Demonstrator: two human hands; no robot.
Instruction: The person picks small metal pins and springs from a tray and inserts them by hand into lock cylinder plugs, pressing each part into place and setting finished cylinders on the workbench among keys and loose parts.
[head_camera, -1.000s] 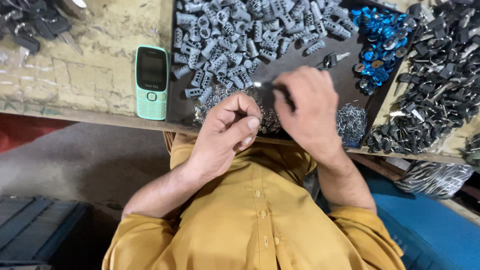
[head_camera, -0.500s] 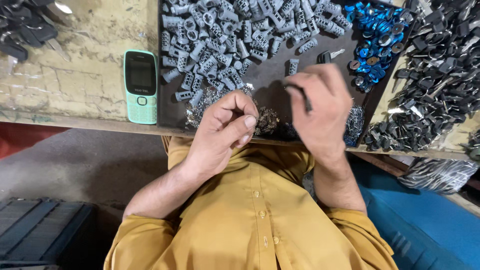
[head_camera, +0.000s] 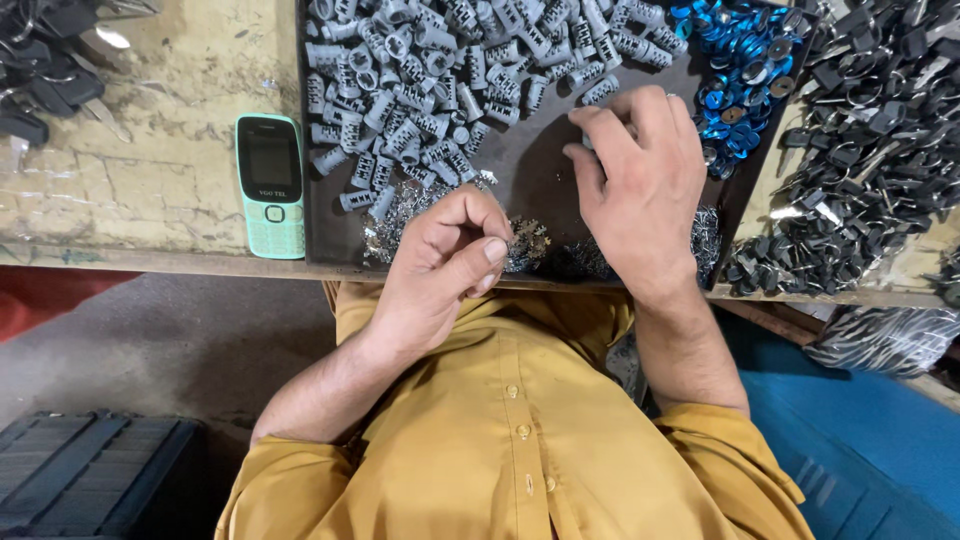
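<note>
A dark tray on the workbench holds a heap of grey metal cylinders, a pile of blue rings and small silvery toothed pieces along its near edge. My left hand hovers over the silvery pieces with thumb pressed against curled fingers; nothing shows between them. My right hand reaches forward over the tray, its fingertips closing on a grey cylinder at the near edge of the heap.
A mint-green push-button phone lies left of the tray. Black-headed keys cover the bench at right, and more dark keys lie at far left. A black crate sits on the floor at left.
My right hand, which held a thin dark piece near my left hand, has moved forward to the grey cylinders. My left hand stayed pinched at the tray's front edge.
</note>
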